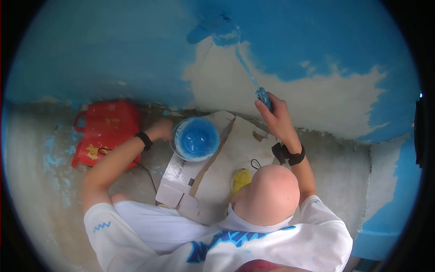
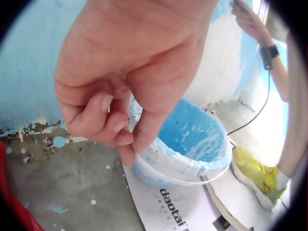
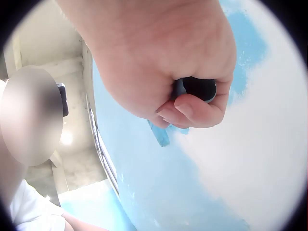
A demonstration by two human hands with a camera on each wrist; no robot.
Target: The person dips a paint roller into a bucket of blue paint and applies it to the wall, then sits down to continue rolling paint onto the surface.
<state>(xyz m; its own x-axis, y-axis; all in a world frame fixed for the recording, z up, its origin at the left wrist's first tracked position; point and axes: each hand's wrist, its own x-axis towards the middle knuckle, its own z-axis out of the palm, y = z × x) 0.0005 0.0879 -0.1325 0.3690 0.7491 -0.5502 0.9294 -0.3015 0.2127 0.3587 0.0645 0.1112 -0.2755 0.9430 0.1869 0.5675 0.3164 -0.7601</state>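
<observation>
My right hand [image 1: 278, 118] grips the blue-smeared handle [image 1: 263, 99] of a paint roller [image 1: 226, 36], whose head lies against the wall [image 1: 222, 75]. In the right wrist view, the curled fingers [image 3: 199, 113] wrap the handle and its dark hollow end faces the camera. My left hand [image 1: 162, 128] is at the left side of a paint bucket [image 1: 197, 138] with blue paint inside. Seen from the left wrist, thumb and curled fingers [image 2: 103, 115] pinch at the rim, where the white wire handle [image 2: 183, 182] meets them; the exact grip point is hidden.
Flattened cardboard [image 1: 235, 149] lies under the bucket on the paint-spotted floor [image 1: 59, 149]. A red bag [image 1: 111, 127] with gold print stands left of the bucket. A yellow shoe [image 1: 240, 180] rests on the cardboard near a bent knee [image 1: 274, 195]. White unpainted patches show among the wall's blue.
</observation>
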